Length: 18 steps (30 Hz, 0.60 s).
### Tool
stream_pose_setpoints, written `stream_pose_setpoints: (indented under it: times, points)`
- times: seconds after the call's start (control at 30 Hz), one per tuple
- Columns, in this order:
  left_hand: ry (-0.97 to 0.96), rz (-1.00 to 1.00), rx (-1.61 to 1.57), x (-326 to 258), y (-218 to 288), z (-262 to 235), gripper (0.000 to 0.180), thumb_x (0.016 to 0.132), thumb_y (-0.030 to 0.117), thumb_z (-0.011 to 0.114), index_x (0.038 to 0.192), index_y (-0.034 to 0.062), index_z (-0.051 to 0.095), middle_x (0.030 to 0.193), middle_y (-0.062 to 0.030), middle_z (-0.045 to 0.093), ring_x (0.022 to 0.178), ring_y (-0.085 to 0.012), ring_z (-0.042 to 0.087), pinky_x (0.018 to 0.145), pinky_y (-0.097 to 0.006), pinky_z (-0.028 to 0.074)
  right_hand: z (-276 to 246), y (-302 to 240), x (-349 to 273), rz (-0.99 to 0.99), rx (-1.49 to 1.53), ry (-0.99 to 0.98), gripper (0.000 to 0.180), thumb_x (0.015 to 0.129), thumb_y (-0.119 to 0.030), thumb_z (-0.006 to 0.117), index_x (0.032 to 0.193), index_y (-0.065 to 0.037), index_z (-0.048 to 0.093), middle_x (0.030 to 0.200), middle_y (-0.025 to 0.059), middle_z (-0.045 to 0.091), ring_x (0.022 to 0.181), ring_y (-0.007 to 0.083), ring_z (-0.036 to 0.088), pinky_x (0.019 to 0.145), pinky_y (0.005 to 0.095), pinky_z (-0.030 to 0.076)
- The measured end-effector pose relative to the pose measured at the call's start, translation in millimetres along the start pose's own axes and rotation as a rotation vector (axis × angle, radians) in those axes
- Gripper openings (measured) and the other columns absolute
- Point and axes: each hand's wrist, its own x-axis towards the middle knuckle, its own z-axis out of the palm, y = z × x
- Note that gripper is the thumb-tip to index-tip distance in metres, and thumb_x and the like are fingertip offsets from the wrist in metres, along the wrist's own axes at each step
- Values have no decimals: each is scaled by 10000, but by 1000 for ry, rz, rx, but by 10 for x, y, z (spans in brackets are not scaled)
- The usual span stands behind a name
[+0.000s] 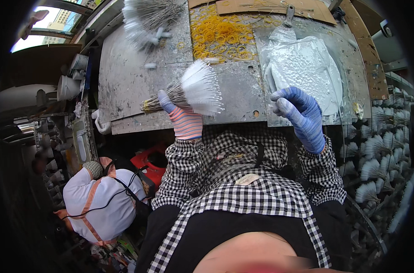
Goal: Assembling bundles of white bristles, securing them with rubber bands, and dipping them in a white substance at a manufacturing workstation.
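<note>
My left hand (182, 116), in a pink-and-grey striped glove with blue fingertips, is closed round a bundle of thin wire brushes (202, 86). Their white bristles fan out to the right, while a yellow rubber band (148, 105) circles the wire ends at left. My right hand (300, 113), in a blue glove, is held in a pinch above the table's front edge; whatever lies between its fingertips is too small to make out. Just beyond it, thick white paste (307, 68) is spread over a flat plate, with a scraper (289, 17) at its far side.
Loose yellow rubber bands (223, 34) cover the table's far middle. Another pile of wire brushes (150, 20) lies at the far left. Racks of brush bundles (375, 168) stand on the right. A person in white (102, 200) is low at my left, beside a red object (150, 161).
</note>
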Motion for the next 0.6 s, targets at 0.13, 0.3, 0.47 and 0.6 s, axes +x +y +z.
stream_pose_setpoints:
  times: [0.13, 0.3, 0.47, 0.6]
  points:
    - [11, 350, 487, 258, -2, -26, 458, 970, 400, 680, 1272, 63, 608, 1369, -136, 603, 1257, -275, 583, 1052, -429, 497, 1, -228, 149, -157, -149, -48, 202, 994, -158, 693, 1145, -25, 712, 1026, 29, 733, 910, 88, 666, 839, 252, 536]
    - [-359, 177, 419, 364, 46, 694, 235, 932, 161, 690, 1131, 47, 639, 1119, -132, 706, 1090, -267, 678, 1018, -431, 522, -54, -314, 383, -326, -524, -57, 193, 958, -187, 735, 1095, -51, 741, 916, 8, 747, 832, 84, 689, 761, 252, 539]
    - [-485, 100, 703, 506, -5, 929, 200, 937, 128, 690, 1109, 58, 615, 1046, -85, 685, 1082, -233, 656, 1022, -395, 498, -43, -296, 491, -359, -733, -162, 219, 922, -244, 759, 1079, -91, 752, 869, 28, 755, 776, 121, 705, 717, 281, 549]
    - [-572, 54, 813, 602, -86, 1041, 427, 838, 29, 795, 1192, 55, 559, 1100, -58, 653, 1098, -194, 637, 1006, -353, 494, -31, -211, 583, -623, -868, -213, 203, 848, -183, 796, 1031, -113, 743, 932, 51, 710, 856, 223, 689, 777, 345, 551]
